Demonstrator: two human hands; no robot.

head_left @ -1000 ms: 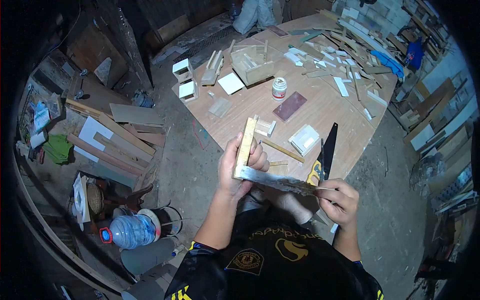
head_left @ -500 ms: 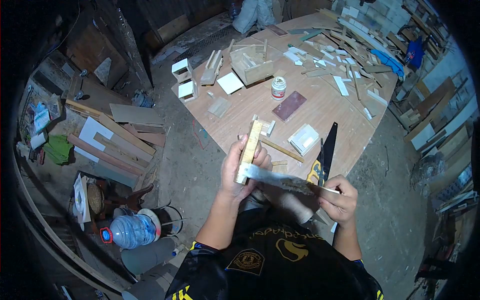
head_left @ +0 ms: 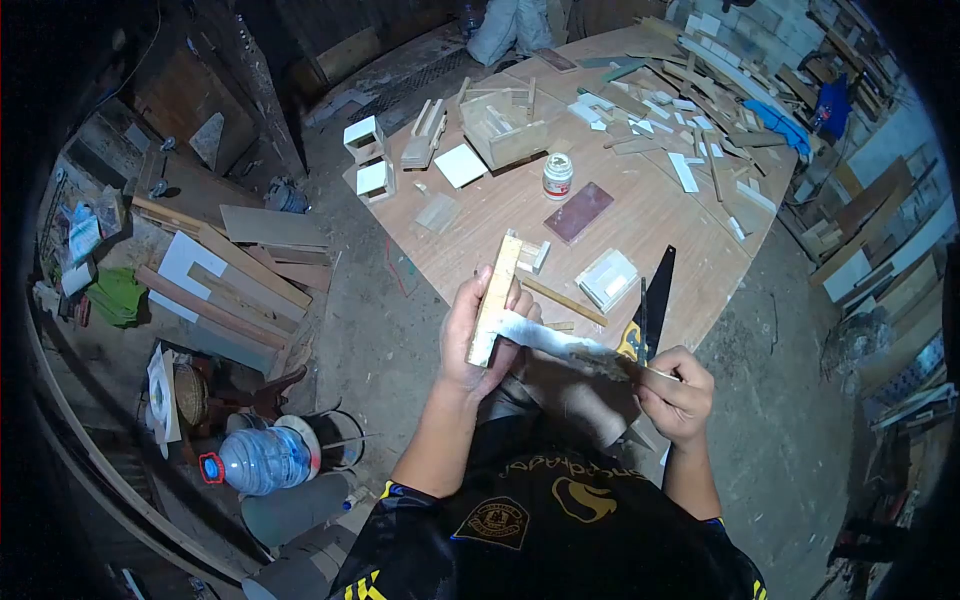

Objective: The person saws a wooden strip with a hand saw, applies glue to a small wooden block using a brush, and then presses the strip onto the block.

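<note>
My left hand [head_left: 462,335] is closed around a narrow pale wooden piece [head_left: 502,283], held up at a slant over the near edge of the table. In my right hand [head_left: 680,398] I grip one end of a long flat blade-like strip [head_left: 550,342], with crusted residue along its middle and a shiny, whitish far part. Its tip meets the right side of the wooden piece near the lower end. Fingers of my left hand wrap behind the wood, partly hidden. A handsaw [head_left: 657,300] with a yellow-and-black handle lies just beyond my right hand.
On the table [head_left: 400,240] stand an open white jar [head_left: 557,176], a dark reddish board [head_left: 579,212], a stack of pale tiles [head_left: 607,279] and a wooden box [head_left: 505,140]. Wood offcuts cover the far right. A large water bottle [head_left: 265,461] is at lower left.
The strip's tip has shifted from across the wooden piece's face to its right side, and its surface now catches more light. The wooden piece has turned slightly.
</note>
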